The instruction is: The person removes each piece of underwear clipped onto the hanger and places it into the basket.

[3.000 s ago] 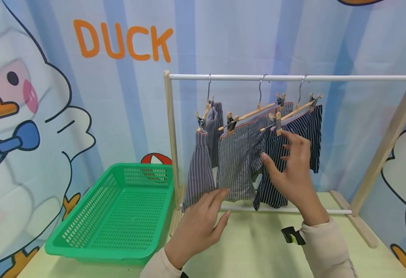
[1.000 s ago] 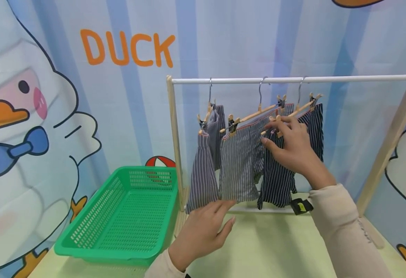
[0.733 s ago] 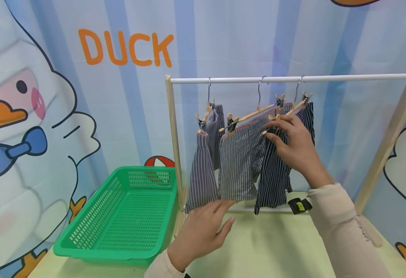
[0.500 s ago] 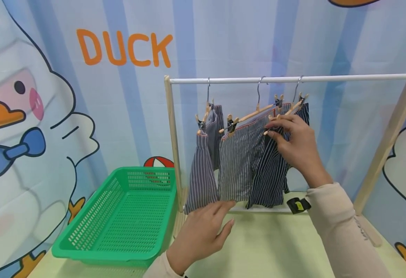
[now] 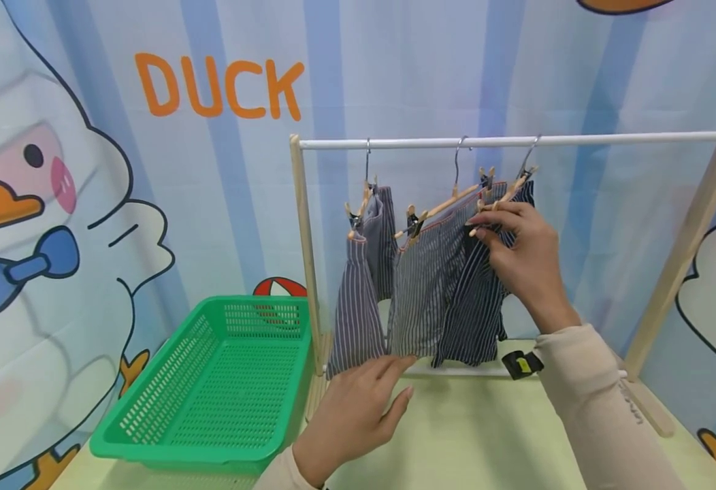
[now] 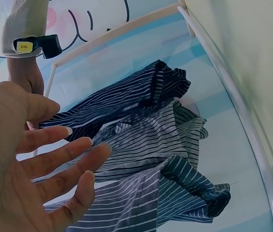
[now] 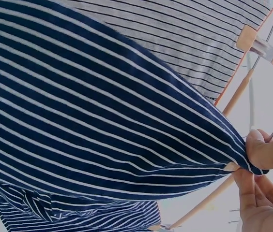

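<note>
Three striped shorts hang by clip hangers. My right hand (image 5: 526, 262) pinches the near clip end of the rightmost hanger (image 5: 509, 194). In the right wrist view, thumb and fingers hold the gathered waistband corner of the navy white-striped shorts (image 7: 102, 106); the clip there is mostly hidden. Light grey striped shorts (image 5: 422, 299) hang just left of them, partly overlapped. Farthest left are grey-blue striped shorts (image 5: 358, 313). My left hand (image 5: 358, 415) is low in front of these, fingers loosely extended near the hems, holding nothing in the left wrist view.
A wooden rack with a white top rail (image 5: 627, 139) carries the hangers; its right post (image 5: 679, 258) leans outward in view. A green plastic basket (image 5: 180, 452) stands left of the rack on the pale table (image 5: 444, 435). A duck-print curtain (image 5: 223, 204) hangs behind.
My right hand has gone from spread beside the clip to pinching it. The rightmost hanger and navy shorts have swung left against the light grey shorts. My left hand has barely moved.
</note>
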### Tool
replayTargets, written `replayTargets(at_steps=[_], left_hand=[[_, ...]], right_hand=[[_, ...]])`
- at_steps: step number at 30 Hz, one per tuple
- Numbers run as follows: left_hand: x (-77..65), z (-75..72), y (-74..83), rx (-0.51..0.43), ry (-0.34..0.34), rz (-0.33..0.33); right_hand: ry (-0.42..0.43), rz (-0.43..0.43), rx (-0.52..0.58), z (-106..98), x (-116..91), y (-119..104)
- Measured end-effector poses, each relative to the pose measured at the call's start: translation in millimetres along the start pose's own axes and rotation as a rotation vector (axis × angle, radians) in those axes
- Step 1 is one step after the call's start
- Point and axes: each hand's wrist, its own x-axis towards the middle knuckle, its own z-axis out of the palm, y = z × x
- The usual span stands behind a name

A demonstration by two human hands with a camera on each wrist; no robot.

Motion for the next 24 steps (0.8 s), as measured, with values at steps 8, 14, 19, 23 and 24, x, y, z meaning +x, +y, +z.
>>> replayTargets(at_steps=[8,14,19,23,24], left_hand=[[0.3,-0.2,1.0,-0.008,0.006,0.015],[-1.0,0.5,0.9,-0.014,0.002,0.01],[-0.5,-0.2,0.3,-0.003,0.001,0.007],[0.0,-1.5,-0.2,-0.018,0.002,0.0],[0.2,-1.9,-0.2,-0.022,0.005,0.0]], right_hand=[[0.051,-0.022,0.027,0.2,-2.1,-0.1],[0.089,-0.049,0.053,1.0,-0.8,-2.4],[0.116,-0.067,0.065,2.0,1.3,-4.8],[0.14,-0.067,0.087,2.1,1.2,-7.7],[0.146,-0.066,0.093,2.1,1.0,-8.4]])
